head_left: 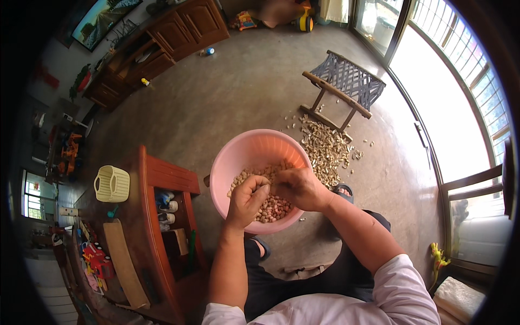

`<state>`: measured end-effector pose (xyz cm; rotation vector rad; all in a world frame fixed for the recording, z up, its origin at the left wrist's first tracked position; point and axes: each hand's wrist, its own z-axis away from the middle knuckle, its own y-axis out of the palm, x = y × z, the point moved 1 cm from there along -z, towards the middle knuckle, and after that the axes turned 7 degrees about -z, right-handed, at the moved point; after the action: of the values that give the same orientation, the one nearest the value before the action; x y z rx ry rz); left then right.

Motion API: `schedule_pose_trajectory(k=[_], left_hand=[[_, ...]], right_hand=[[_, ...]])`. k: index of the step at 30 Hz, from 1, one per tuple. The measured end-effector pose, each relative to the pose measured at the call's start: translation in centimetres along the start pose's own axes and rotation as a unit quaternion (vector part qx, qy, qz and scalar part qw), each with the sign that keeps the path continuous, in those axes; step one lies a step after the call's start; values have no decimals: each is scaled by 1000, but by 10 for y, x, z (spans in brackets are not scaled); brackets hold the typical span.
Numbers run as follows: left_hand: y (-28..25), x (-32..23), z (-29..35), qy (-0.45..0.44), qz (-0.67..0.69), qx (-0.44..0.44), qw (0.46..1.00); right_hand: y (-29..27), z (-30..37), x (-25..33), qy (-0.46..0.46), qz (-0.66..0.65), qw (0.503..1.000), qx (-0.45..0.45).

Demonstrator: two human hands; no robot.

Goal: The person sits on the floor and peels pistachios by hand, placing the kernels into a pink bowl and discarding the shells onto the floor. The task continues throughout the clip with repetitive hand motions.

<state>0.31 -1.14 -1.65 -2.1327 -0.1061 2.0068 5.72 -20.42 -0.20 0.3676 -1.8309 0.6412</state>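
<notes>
A pink plastic basin (221, 216) stands in front of me, its bottom covered with peanuts (266, 211), pinkish kernels mixed with tan ones in the shell. Over the basin, my left hand (248, 201) is closed, thumb pressed against the fingers. Close against it on the right, my right hand (304, 188) is closed too, palm side turned down, its fingertips curled out of sight. Whatever sits between the fingertips is too small and hidden to make out. Just beyond the basin on the right, peanut shells (327, 154) lie heaped on the floor.
A folding stool (349, 81) with a woven strap seat stands by the shells. To my left is a reddish wooden table (157, 216) with shelves; a cream basket (112, 184) is beside it. A wooden cabinet (187, 30) lines the far wall; glass doors (433, 97) are on the right.
</notes>
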Motion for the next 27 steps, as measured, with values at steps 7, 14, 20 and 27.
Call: schedule_pose_trajectory(k=[7, 14, 20, 27], left_hand=[[3, -5, 0, -17, 5, -37, 999], [6, -7, 1, 26, 10, -86, 996], [3, -7, 1, 62, -26, -95, 993], [-4, -10, 0, 136, -106, -129, 976]], right_hand=[[4, 2, 2, 111, -117, 986, -42], [15, -2, -6, 251, -360, 896, -62], [13, -4, -13, 182, -296, 937, -37], [11, -6, -1, -75, -11, 994, -75]])
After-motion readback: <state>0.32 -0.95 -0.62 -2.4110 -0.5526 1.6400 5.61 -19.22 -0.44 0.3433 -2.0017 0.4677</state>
